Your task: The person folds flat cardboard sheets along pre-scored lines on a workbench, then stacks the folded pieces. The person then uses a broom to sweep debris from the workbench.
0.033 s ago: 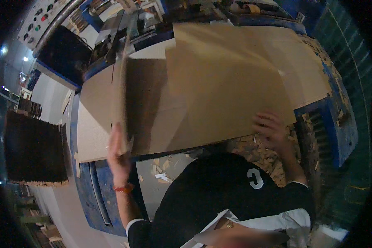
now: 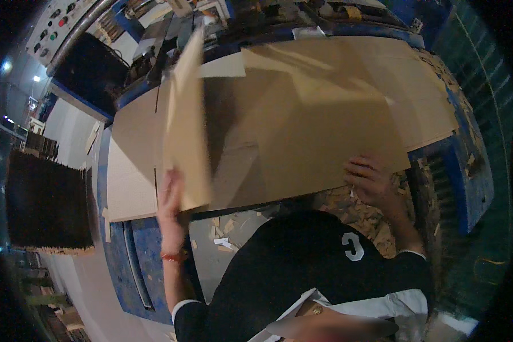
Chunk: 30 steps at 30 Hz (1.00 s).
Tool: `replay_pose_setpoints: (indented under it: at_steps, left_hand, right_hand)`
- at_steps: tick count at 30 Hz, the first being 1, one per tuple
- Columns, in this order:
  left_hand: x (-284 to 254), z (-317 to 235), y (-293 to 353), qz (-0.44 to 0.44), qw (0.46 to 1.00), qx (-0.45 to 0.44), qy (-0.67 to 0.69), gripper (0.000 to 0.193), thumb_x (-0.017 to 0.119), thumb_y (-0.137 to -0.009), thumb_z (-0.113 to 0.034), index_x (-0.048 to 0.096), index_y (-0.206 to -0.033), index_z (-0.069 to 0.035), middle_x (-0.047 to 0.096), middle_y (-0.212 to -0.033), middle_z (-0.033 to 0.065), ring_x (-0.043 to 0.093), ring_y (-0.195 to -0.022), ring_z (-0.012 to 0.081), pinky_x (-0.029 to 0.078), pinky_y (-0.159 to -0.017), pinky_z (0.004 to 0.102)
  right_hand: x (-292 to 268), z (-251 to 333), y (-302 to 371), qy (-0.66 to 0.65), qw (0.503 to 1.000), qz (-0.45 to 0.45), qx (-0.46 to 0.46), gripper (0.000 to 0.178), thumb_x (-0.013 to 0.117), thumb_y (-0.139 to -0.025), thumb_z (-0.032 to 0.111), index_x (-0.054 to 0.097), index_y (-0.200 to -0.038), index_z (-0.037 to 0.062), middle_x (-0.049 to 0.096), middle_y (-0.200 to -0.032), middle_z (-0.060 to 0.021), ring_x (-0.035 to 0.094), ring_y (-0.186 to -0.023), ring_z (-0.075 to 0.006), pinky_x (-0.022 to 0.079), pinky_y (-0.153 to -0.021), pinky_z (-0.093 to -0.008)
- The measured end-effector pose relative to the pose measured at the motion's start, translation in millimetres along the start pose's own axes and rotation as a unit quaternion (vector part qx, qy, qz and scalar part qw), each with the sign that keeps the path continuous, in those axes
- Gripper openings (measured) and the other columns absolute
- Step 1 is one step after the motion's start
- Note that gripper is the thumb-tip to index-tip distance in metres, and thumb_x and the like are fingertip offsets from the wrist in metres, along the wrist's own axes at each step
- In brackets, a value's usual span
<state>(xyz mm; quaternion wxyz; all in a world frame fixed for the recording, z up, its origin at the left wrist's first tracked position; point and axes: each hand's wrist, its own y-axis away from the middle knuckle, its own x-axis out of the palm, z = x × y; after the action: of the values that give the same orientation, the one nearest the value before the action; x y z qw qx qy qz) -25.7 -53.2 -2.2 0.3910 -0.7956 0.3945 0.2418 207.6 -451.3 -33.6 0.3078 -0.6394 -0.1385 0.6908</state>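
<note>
Cardboard flap [image 2: 188,128] swung rightward, touching the left hand [image 2: 172,199].

Black top [image 2: 285,259], white sleeve edges [image 2: 182,306], pale curved mark [image 2: 359,247], white collar [image 2: 404,302], orange-red left wristband [image 2: 174,257].

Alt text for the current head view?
A person's left hand is at the lower edge of a raised, blurred cardboard panel; their right hand is at the near edge of a flatter cardboard sheet. Cardboard scraps lie below, beside blue machinery.
</note>
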Motion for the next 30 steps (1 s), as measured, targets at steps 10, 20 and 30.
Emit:
replay_pose_setpoints:
  at_steps: [10, 20, 30]
  left_hand:
    - [21.9, -7.4, -25.8, 0.196, 0.950, 0.134, -0.203, 0.049, 0.054, -0.076, -0.004, 0.051, -0.124, -0.013, 0.042, -0.134, 0.0122, 0.036, -0.125, 0.0342, 0.026, -0.105, 0.0462]
    - [30.3, 45.6, -92.8, 0.069, 0.979, 0.122, -0.150, 0.076, 0.067, -0.059, 0.008, 0.047, -0.128, -0.016, 0.041, -0.133, 0.0136, 0.039, -0.122, 0.0322, 0.032, -0.102, 0.0396]
    - [15.1, 78.0, -105.9, 0.027, 0.987, 0.059, -0.148, 0.062, 0.057, -0.071, 0.003, 0.046, -0.129, -0.016, 0.041, -0.133, 0.0166, 0.040, -0.121, 0.0320, 0.033, -0.102, 0.0373]
  right_hand:
    - [12.8, -19.5, -12.2, -0.037, 0.996, 0.076, -0.042, 0.031, 0.063, -0.067, 0.008, 0.064, -0.098, 0.0105, 0.059, -0.114, -0.0077, 0.054, -0.107, -0.0264, 0.039, -0.093, -0.0457]
    - [41.3, -92.4, -98.2, 0.068, 0.984, 0.161, -0.027, 0.056, 0.060, -0.073, 0.047, 0.052, -0.119, 0.0159, 0.043, -0.132, -0.0087, 0.038, -0.123, -0.0306, 0.035, -0.097, -0.0434]
    - [65.4, -93.0, -115.0, 0.109, 0.969, 0.136, -0.178, 0.046, 0.052, -0.081, 0.049, 0.053, -0.115, 0.0187, 0.052, -0.120, -0.0059, 0.053, -0.108, -0.0256, 0.045, -0.083, -0.0429]
